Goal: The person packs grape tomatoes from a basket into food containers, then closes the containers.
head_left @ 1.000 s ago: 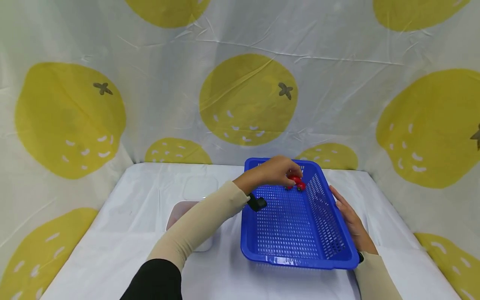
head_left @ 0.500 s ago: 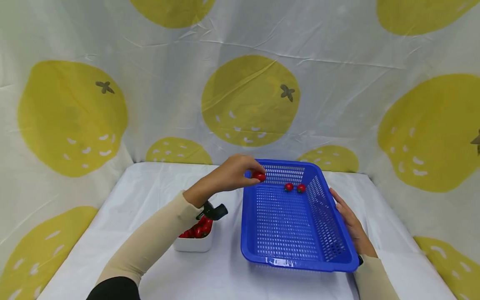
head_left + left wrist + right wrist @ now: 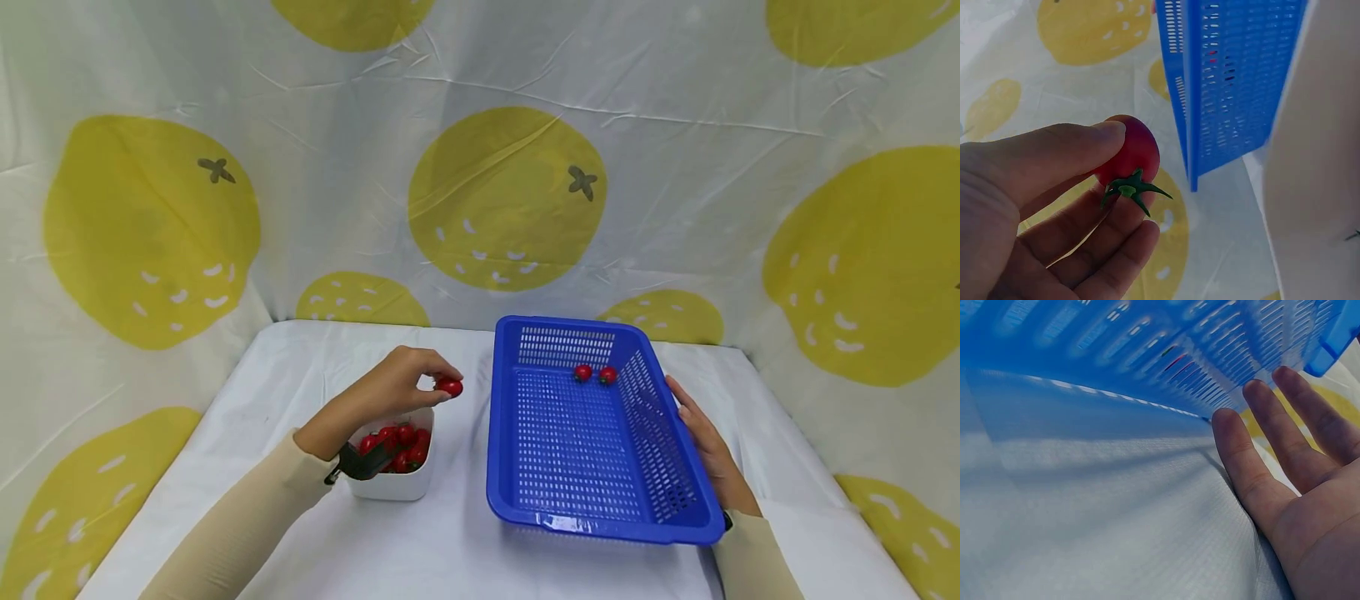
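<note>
Between thumb and fingers, my left hand pinches a cherry tomato with a green calyx, held above the table near a white container. Several cherry tomatoes fill that container, partly hidden by the wrist. To the right stands a blue perforated basket, with two cherry tomatoes at its far end. My right hand lies along the basket's right outer side; in the right wrist view its fingers are extended at the basket wall.
A white cloth covers the table. Behind it and at the sides hangs a curtain printed with yellow fruit. A dark strap with a camera sits on the left wrist.
My left hand has lifted a cherry tomato out of the blue basket and carried it left to the white container. Two tomatoes stay in the basket; the right hand keeps its place.
</note>
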The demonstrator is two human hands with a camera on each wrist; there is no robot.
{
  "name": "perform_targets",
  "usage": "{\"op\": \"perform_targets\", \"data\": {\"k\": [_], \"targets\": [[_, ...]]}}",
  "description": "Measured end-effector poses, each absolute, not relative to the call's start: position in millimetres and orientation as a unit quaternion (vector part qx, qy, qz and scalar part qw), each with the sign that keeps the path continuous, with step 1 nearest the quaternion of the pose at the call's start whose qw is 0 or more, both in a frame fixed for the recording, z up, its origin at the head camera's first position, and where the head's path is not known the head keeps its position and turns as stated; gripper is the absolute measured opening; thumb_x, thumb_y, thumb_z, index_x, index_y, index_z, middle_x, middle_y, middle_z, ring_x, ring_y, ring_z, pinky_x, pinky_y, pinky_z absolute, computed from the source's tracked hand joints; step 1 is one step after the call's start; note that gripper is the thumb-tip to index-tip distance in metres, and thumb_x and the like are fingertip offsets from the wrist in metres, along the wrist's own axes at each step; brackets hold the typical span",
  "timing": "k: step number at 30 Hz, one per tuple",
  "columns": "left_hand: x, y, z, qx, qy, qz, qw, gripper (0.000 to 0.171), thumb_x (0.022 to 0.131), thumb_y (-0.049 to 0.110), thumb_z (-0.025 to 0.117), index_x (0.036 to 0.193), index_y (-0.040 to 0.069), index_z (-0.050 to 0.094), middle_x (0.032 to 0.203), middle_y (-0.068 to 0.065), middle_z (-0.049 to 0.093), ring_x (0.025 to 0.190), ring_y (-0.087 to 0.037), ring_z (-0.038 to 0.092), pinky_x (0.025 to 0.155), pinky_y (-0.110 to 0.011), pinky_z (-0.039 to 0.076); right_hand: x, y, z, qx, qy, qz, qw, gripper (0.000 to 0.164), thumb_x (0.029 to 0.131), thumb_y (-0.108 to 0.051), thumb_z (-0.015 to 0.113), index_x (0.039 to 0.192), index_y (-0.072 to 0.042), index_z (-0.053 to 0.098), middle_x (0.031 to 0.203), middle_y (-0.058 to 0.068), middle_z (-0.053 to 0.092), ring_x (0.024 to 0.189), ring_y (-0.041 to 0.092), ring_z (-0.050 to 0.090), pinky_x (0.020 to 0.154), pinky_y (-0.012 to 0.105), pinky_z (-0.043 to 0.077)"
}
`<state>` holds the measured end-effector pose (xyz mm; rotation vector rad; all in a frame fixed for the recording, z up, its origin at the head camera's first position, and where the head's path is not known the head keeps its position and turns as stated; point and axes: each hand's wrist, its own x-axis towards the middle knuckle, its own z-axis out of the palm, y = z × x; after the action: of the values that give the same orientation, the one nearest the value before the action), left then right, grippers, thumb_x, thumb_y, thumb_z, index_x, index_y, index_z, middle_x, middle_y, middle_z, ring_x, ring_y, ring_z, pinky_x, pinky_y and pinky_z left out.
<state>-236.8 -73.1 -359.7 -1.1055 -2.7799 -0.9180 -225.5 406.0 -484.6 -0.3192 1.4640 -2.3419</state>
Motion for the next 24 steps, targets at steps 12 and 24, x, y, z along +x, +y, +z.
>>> {"op": "perform_targets", "data": {"k": [12, 24], "targets": [[-227, -107, -391, -0.329, -0.896, -0.297, -0.039, 0.023, 0.085, 0.015, 0.074, 0.108, 0.014, 0.073, 0.103, 0.005, 0.069, 0.097, -0.013, 0.063, 0.088, -0.037, 0.050, -227, 406, -484, -0.098, 0.521, -0.829, 0.176, 0.053, 0.105, -0.030, 0.025, 0.154, -0.041, 0.010, 0.158, -0.002, 0.021, 0.128, 0.022, 0.049, 0.096, 0.046, 0.046], [-225, -116, -400, -0.334, -0.894, -0.295, -0.051, 0.024, 0.085, 0.013, 0.072, 0.108, 0.012, 0.072, 0.100, 0.002, 0.069, 0.093, -0.016, 0.065, 0.085, -0.037, 0.051, -229, 409, -488, -0.119, 0.499, -0.835, 0.198, 0.052, 0.105, -0.028, 0.022, 0.154, -0.041, 0.008, 0.157, 0.002, 0.022, 0.126, 0.026, 0.050, 0.095, 0.049, 0.046]]}}
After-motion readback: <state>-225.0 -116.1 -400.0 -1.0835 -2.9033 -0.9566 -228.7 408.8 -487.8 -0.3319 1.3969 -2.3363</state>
